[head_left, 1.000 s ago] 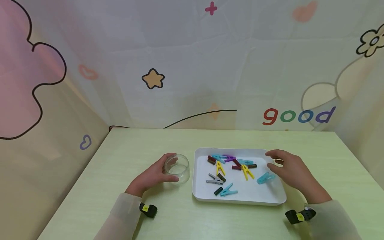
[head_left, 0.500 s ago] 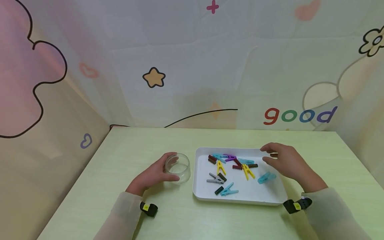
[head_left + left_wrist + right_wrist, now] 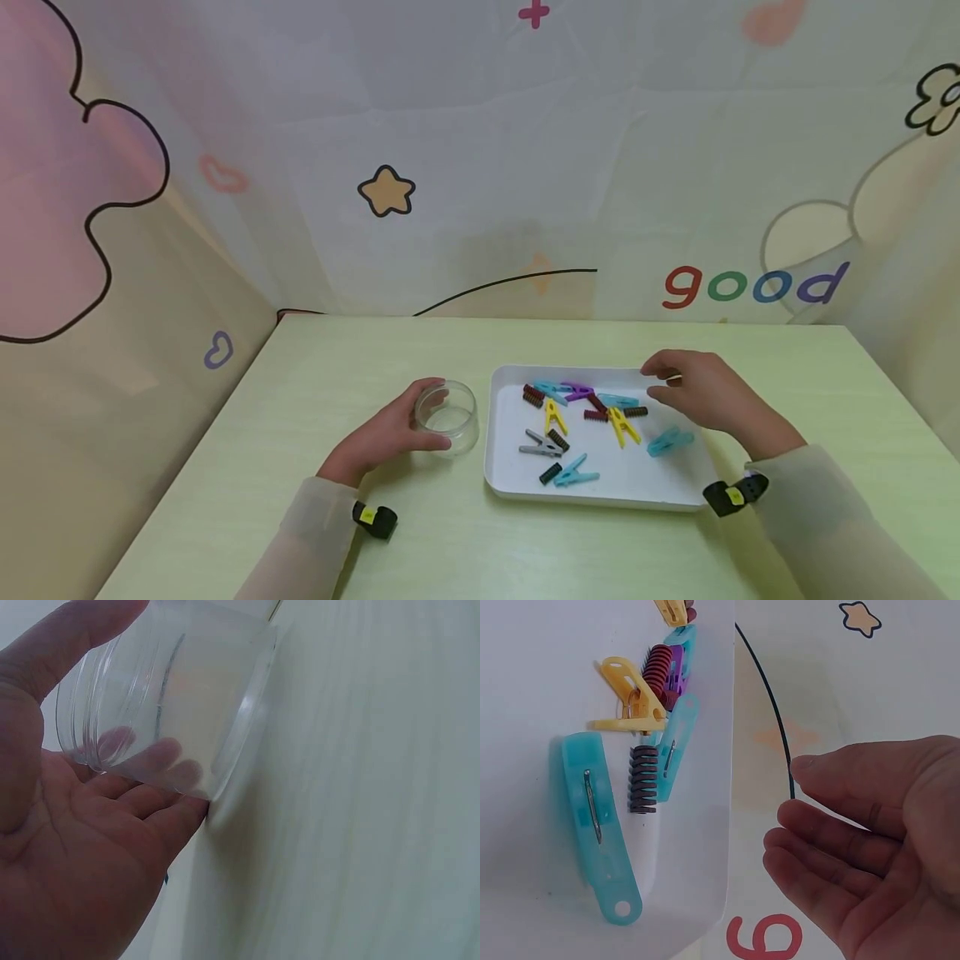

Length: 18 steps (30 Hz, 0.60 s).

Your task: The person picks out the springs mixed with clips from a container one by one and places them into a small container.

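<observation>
My left hand point(image 3: 386, 433) grips a clear plastic jar point(image 3: 199, 690), thumb on one side and fingers round the other. The jar stands on the table with nothing visible inside. Over the back right of a white tray point(image 3: 600, 492) hovers my right hand point(image 3: 701, 387), relaxed and holding nothing. In the tray lie blue, yellow, grey and purple clothespins and several dark red and black springs. Nearest the right hand are a blue clothespin point(image 3: 600, 825), a black spring point(image 3: 643, 778) and a yellow clothespin point(image 3: 634, 697).
The pale wooden table point(image 3: 352, 342) reaches back to a printed cloth backdrop point(image 3: 480, 167), which also hangs at both sides. The jar stands just left of the tray. A grey clothespin point(image 3: 542, 446) lies in the tray's left part, with another blue clothespin point(image 3: 576, 473) at its front.
My right hand has moved left and a little farther back over the tray's right edge. The left hand and the jar have stayed in place, and the tray's contents look the same.
</observation>
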### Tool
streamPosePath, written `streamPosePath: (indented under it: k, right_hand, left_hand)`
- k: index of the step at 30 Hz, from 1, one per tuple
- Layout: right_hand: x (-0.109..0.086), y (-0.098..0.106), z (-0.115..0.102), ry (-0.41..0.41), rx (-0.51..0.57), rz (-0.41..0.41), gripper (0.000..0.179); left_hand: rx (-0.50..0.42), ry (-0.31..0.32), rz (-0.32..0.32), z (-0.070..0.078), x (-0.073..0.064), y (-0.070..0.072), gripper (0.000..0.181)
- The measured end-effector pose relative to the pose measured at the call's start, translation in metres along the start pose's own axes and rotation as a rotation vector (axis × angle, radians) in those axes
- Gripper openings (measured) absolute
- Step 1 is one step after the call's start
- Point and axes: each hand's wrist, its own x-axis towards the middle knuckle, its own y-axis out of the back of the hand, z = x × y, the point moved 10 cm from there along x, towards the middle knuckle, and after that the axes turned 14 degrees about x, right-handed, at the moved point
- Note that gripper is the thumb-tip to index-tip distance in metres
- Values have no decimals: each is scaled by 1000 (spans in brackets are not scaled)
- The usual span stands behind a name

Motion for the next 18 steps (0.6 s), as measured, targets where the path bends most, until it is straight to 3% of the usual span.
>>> streamPosePath:
  k: [6,18]
  right_hand:
    - [6,-5,-1,-28,-7,-50,32]
    - [15,-15,-6,11,-36,-117,22]
  left_hand:
    - [-1,-18,5,0,1,0,83]
    - [-12,-11,-12,0,0,0,83]
